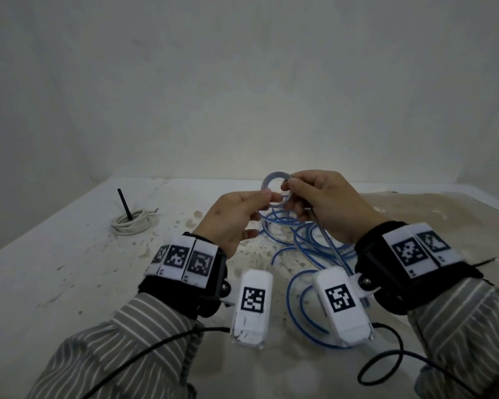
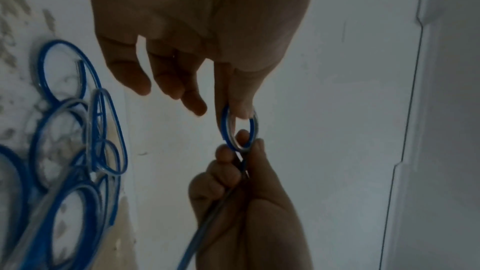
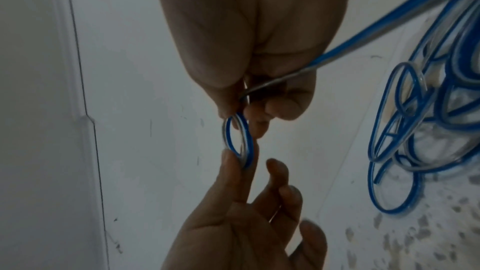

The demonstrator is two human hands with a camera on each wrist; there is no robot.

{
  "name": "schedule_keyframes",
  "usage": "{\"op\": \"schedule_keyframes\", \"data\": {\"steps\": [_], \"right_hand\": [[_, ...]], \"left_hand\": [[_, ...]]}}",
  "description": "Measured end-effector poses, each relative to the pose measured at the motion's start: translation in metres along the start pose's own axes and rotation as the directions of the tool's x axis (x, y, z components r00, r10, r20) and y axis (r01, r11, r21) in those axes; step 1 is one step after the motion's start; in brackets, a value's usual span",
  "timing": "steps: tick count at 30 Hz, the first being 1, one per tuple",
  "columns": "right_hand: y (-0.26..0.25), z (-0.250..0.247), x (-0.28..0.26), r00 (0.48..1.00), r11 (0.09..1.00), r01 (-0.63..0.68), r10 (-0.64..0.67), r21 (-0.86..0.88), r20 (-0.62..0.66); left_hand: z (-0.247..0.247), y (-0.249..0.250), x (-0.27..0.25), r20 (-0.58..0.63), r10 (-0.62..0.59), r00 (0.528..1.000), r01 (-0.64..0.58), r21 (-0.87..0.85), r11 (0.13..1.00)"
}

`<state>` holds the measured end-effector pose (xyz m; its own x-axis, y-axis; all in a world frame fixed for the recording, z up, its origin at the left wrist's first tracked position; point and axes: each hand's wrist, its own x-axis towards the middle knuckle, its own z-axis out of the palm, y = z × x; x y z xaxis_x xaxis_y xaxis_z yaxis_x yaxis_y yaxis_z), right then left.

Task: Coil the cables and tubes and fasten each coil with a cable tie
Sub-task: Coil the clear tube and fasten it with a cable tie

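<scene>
A clear tube with a blue stripe lies in loose loops (image 1: 306, 249) on the table. Its end is wound into a small ring (image 1: 275, 184), held up between both hands. My left hand (image 1: 236, 214) pinches the ring's near side (image 2: 240, 128) between thumb and forefinger, its other fingers spread loose. My right hand (image 1: 320, 200) grips the ring's other side (image 3: 237, 141) with curled fingers, and the tube (image 3: 363, 44) runs out of its palm down to the loose loops (image 3: 428, 130). A white cable coil (image 1: 131, 223) with a black tie (image 1: 125, 204) standing up from it lies at the left.
The white table (image 1: 69, 283) is stained and speckled, with a beige patch at the right. Its back edge meets a plain wall (image 1: 242, 82). Black wrist-camera cables (image 1: 386, 352) trail over the near edge. Loose tube loops (image 2: 78, 151) lie below the hands.
</scene>
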<state>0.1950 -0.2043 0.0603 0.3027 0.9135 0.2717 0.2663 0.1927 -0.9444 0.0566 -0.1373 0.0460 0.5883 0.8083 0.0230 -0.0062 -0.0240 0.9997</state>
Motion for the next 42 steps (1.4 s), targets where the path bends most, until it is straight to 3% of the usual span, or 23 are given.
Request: {"op": "schedule_keyframes", "data": {"steps": [3, 5, 9, 14, 15, 17, 20, 25, 28, 32, 36, 39, 42], "right_hand": [[0.001, -0.005, -0.003, 1.0, 0.995, -0.025, 0.026, -0.094, 0.005], [0.001, -0.006, -0.004, 0.997, 0.969, -0.022, 0.039, -0.244, 0.065], [-0.01, -0.006, -0.005, 0.987, 0.835, 0.092, -0.004, -0.542, 0.161], [-0.018, -0.005, -0.006, 0.967, 0.704, 0.233, -0.091, -0.672, 0.239], [-0.016, -0.004, -0.007, 0.968, 0.724, 0.237, -0.121, -0.648, 0.219], [-0.012, -0.005, -0.006, 0.983, 0.849, 0.184, -0.152, -0.495, 0.105], [-0.007, -0.008, -0.006, 0.999, 0.991, 0.048, -0.046, -0.124, 0.017], [-0.002, 0.002, -0.006, 0.999, 0.95, -0.031, 0.035, 0.31, -0.008], [-0.001, 0.004, -0.005, 0.998, 0.919, -0.02, 0.044, 0.394, -0.052], [0.004, -0.003, -0.005, 0.993, 0.981, 0.039, -0.017, 0.192, -0.115], [0.008, -0.007, -0.008, 0.992, 0.997, 0.053, -0.045, 0.06, -0.122], [0.002, -0.013, -0.012, 0.995, 0.984, 0.083, -0.09, -0.158, -0.038], [-0.008, -0.018, -0.017, 0.987, 0.878, 0.154, -0.119, -0.453, 0.105]], "left_hand": [[-0.005, -0.003, -0.004, 0.094, -0.02, 0.995, 0.005, 0.155, 0.988], [-0.011, 0.0, -0.004, 0.125, -0.011, 0.992, -0.021, 0.25, 0.968], [-0.021, 0.018, 0.0, 0.146, 0.068, 0.987, -0.103, 0.247, 0.964], [-0.024, 0.03, -0.002, 0.25, -0.059, 0.966, -0.027, 0.327, 0.945], [-0.023, 0.03, -0.002, 0.239, -0.048, 0.97, -0.027, 0.301, 0.953], [-0.021, 0.027, -0.001, 0.182, 0.005, 0.983, -0.037, 0.172, 0.985], [-0.018, 0.022, 0.002, 0.082, 0.069, 0.994, -0.062, -0.091, 0.994], [0.004, 0.012, 0.002, 0.041, 0.057, 0.997, -0.033, -0.449, 0.893], [0.012, 0.007, 0.001, 0.009, 0.047, 0.999, -0.036, -0.497, 0.867], [0.015, -0.006, -0.002, -0.06, 0.058, 0.997, -0.067, -0.153, 0.986], [0.011, -0.003, -0.004, 0.018, 0.023, 1.0, -0.025, 0.139, 0.99], [0.002, 0.009, -0.003, 0.11, 0.025, 0.994, -0.052, 0.251, 0.967], [-0.008, 0.024, 0.0, 0.169, 0.092, 0.981, -0.135, 0.266, 0.954]]}}
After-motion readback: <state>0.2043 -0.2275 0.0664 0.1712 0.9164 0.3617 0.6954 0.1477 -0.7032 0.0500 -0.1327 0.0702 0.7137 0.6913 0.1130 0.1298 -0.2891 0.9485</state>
